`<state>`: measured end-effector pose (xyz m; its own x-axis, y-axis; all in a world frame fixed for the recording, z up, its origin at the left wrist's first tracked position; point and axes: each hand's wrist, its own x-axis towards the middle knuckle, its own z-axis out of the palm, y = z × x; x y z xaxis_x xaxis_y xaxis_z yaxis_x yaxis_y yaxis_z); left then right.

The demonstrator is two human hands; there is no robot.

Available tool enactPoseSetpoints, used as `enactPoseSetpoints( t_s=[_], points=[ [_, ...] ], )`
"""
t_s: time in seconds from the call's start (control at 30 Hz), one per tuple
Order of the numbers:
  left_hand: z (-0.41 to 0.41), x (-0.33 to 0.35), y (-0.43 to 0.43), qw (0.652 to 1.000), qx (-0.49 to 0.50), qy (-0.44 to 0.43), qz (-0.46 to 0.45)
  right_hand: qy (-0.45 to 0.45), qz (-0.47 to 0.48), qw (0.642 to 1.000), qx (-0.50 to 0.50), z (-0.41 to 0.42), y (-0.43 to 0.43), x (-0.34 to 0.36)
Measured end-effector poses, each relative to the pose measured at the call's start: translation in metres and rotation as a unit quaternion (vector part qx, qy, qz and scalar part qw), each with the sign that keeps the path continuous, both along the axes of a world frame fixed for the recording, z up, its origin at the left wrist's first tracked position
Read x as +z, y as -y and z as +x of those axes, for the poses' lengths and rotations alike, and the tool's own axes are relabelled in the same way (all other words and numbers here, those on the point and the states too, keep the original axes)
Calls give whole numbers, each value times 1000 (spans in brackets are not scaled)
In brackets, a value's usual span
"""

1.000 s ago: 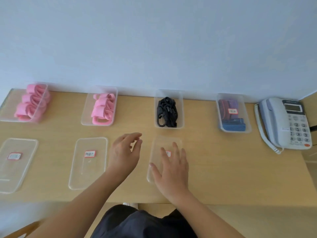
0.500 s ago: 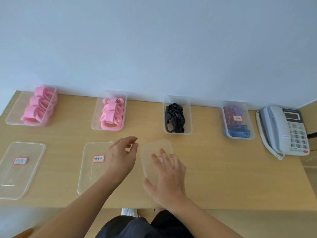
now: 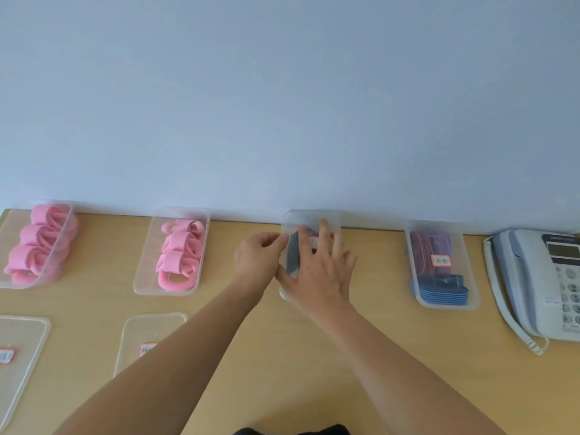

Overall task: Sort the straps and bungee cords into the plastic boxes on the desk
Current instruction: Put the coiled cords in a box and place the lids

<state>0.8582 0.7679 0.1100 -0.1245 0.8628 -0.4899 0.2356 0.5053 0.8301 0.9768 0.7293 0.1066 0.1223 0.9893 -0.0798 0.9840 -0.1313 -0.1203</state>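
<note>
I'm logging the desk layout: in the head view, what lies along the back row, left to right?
Box of pink straps → second box of pink straps → left hand → box of black cords under its lid → box of blue and purple straps → telephone.

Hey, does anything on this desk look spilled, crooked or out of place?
Nothing looks spilled or damaged. The two boxes of pink straps stand open, their lids lying flat on the desk in front. The right hand presses a lid onto the third box while the left hand pinches its edge.
</note>
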Motion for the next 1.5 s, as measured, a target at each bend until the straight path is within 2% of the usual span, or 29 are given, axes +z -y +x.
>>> enactPoseSetpoints(
  t_s=[0.2, 0.57, 0.9, 1.07, 1.23, 1.3, 1.37, 1.43, 1.5],
  points=[
    [9, -9, -13, 999, 43, -5, -17, -7, 11, 1000, 9, 14, 0, -10],
    [7, -13, -6, 999, 9, -40, -33, -30, -1, 998, 51, 9, 15, -18],
    [5, -14, -6, 999, 0, -9, -45, -9, -34, 998, 56, 8, 20, -25],
    [6, -15, -6, 999, 8, -38, -35, -1, -36, 997, 66, 9, 22, -27],
    [8, -10, -10, 977, -126, -160, 57, 2, -63, 995, 73, 9, 21, -24],
    [8, -8, -12, 971, -150, -174, 65, -19, -60, 995, 75, 15, 18, -19],
    [7, -5, -13, 965, -167, -189, 67, -43, -7, 998, 51, 22, 8, -17],
    [6, -3, -12, 960, -182, -202, 73, -36, 35, 998, 25, 25, -3, -19],
    [8, 0, -10, 961, -181, -195, 72, -34, 31, 999, 20, 24, -8, -25]
  ],
)
